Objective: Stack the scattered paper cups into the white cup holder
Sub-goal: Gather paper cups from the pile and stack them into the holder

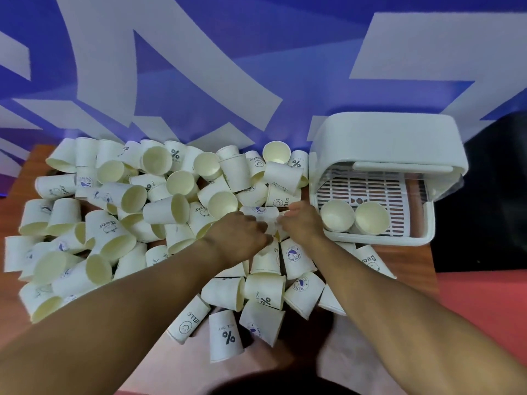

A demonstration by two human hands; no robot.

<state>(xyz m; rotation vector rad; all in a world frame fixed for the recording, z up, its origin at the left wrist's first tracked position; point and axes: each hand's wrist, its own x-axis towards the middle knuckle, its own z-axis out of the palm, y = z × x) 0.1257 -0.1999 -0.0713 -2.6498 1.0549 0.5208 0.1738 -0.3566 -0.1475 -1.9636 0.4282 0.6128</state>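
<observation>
Paper cups (165,209) heaped across table (410,260), crowding white cup holder (385,138) front.

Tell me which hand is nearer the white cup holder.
Right. The right hand is just left of the white cup holder; the left hand is farther left.
</observation>
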